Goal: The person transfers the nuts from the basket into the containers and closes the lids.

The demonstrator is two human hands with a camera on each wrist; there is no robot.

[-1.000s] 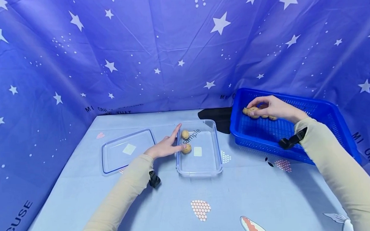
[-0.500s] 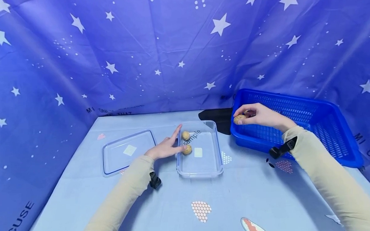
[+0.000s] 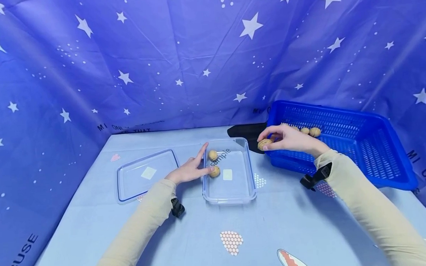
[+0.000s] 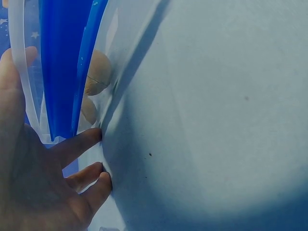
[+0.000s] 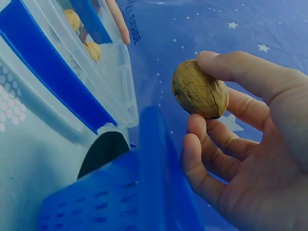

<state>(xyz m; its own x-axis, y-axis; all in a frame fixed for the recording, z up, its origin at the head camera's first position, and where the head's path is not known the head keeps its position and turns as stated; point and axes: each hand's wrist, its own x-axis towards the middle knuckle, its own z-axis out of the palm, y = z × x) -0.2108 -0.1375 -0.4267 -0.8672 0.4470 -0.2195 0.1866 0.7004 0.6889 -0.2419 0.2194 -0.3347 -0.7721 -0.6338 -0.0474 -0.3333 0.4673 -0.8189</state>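
Observation:
My right hand pinches a walnut between thumb and fingertips, just outside the left rim of the blue basket. Several more walnuts lie in that basket, partly hidden by the hand. At the left side of a clear plastic food container, my left hand holds the wall: its thumb reaches over the rim while other fingers stay outside. Two walnuts sit along the container's left inside edge, the far walnut and the near walnut, where the thumb tip overlaps the near one.
A clear lid with a blue seal lies left of the container. Behind, between container and basket, is a black flat patch. A starry blue curtain surrounds the pale blue table cloth.
The right hand has brought a walnut up from inside the basket and leftward past its rim. My left hand and the container stay where they were.

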